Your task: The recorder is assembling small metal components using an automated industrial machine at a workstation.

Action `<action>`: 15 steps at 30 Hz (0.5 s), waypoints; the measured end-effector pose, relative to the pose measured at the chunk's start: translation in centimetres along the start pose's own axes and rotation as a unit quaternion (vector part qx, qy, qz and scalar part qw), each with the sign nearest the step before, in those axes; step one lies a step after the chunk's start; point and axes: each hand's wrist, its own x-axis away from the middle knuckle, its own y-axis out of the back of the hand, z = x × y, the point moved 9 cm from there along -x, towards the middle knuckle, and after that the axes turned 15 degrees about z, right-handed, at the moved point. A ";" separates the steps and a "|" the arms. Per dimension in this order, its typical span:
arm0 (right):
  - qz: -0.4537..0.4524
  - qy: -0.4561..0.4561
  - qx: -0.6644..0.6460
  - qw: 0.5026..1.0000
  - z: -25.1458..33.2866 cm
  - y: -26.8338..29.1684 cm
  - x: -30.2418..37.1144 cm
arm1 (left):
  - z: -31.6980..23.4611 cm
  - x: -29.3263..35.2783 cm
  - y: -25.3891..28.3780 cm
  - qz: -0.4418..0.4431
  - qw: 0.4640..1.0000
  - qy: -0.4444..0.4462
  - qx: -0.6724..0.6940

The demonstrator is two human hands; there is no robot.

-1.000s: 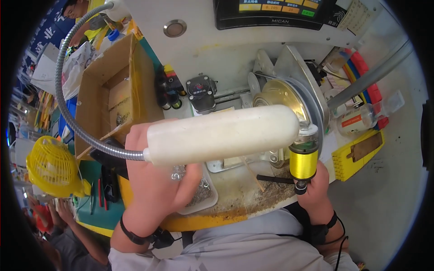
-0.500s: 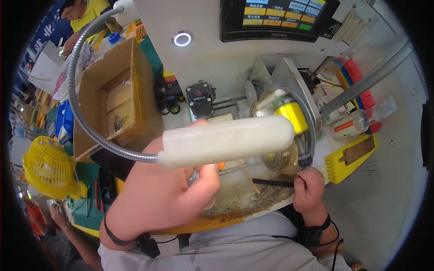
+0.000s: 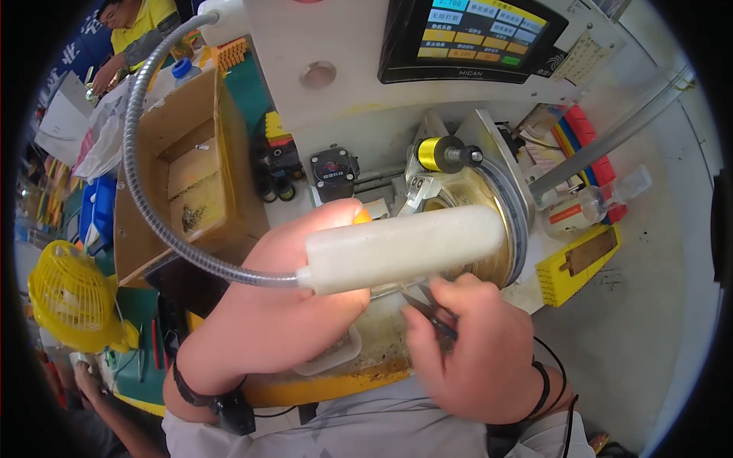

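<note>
My left hand reaches in beside the winding machine, with an orange cover on one fingertip. A white tubular lamp hangs across it and hides most of its fingers and anything between them. Close to the table's front edge, my right hand is closed on a small dark pointed tool, its tip aimed up and left toward the left hand. Beyond the lamp is the machine's round ring, with a yellow spool on a black holder at its top.
A cardboard box stands at the left, past a yellow fan. The lamp's metal gooseneck arches over the box. A control screen is mounted above the machine. A yellow bin lies at the right. Other people sit at far left.
My right hand has left a black bar at the right and moved left, now gripping the pointed tool. The blurred ring and spool now look sharp. The round button's light went off.
</note>
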 end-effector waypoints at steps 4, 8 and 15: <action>-0.064 0.016 0.056 0.996 1.3 0.2 -1.0 | 1.5 0.0 -0.7 0.083 0.996 0.022 0.023; -0.068 0.029 0.094 0.993 1.9 -0.1 -1.9 | 1.0 0.2 -0.6 0.056 0.997 -0.008 0.049; -0.008 -0.042 0.080 0.996 1.4 -0.5 -2.4 | 0.7 -0.1 -0.9 0.071 0.997 -0.034 0.028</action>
